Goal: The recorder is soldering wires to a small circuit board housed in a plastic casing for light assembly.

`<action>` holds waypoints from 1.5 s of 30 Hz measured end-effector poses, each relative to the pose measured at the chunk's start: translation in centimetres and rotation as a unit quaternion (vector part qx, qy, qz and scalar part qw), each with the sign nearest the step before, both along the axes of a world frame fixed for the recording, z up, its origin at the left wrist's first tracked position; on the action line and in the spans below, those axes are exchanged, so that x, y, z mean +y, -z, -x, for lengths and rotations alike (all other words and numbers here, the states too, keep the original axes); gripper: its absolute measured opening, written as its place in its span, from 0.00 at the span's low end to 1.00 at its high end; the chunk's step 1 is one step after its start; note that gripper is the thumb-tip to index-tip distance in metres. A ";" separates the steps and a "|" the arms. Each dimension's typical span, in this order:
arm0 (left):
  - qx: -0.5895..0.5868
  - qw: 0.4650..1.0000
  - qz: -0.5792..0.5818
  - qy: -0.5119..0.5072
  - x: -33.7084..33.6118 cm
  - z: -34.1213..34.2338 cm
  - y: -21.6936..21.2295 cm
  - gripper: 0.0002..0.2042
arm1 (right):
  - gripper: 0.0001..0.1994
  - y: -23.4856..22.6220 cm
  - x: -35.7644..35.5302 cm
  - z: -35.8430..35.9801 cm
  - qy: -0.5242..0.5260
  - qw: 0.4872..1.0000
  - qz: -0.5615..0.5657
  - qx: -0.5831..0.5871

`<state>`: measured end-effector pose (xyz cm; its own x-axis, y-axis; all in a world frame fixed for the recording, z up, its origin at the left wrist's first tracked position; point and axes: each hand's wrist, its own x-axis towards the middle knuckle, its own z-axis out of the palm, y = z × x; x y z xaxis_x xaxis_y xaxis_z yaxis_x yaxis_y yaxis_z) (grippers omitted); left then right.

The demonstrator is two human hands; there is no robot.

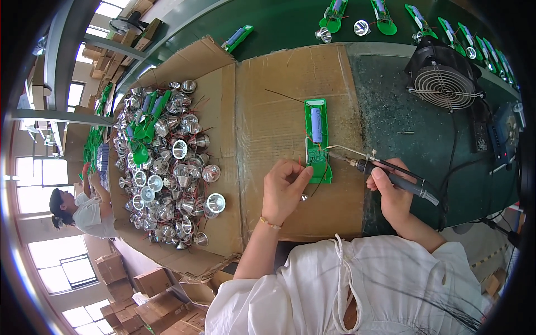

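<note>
A green plastic housing (317, 111) with a blue cylindrical battery and a small circuit board lies on a cardboard sheet (279, 84) in front of me. My right hand (393, 192) grips a black-handled soldering iron (385, 170) whose bent metal tip touches the board end of the housing. My left hand (283, 187) rests just left of the housing, fingers pinched on thin red and black wires; a silver reflector peeks out under its fingers.
A big heap of silver reflector cups (167, 167) with wires and some green housings lies on cardboard to the left. A black fan (445, 75) stands at the right. More green housings (385, 14) line the far edge. Another person (78, 209) works at far left.
</note>
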<state>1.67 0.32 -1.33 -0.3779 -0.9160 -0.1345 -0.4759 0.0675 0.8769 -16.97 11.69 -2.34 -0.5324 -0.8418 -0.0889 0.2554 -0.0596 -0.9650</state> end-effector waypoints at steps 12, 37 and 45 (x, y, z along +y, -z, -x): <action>0.122 0.989 0.070 -0.053 1.7 0.1 1.5 0.05 | 0.08 -0.1 0.5 -0.2 -0.015 0.999 -0.005 0.044; -0.001 0.998 0.065 -0.009 0.4 1.1 0.9 0.04 | 0.06 0.0 0.3 -0.7 0.010 0.999 0.007 0.050; -0.006 0.998 0.055 -0.020 0.3 1.4 0.5 0.07 | 0.07 0.1 0.6 0.6 -0.005 0.997 0.003 0.076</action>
<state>0.28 0.62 -1.80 -0.3400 -0.9397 -0.0360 -0.4913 0.1448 0.8589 -17.60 12.33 -2.39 -0.5304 -0.8478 -0.0037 0.1073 -0.0628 -0.9922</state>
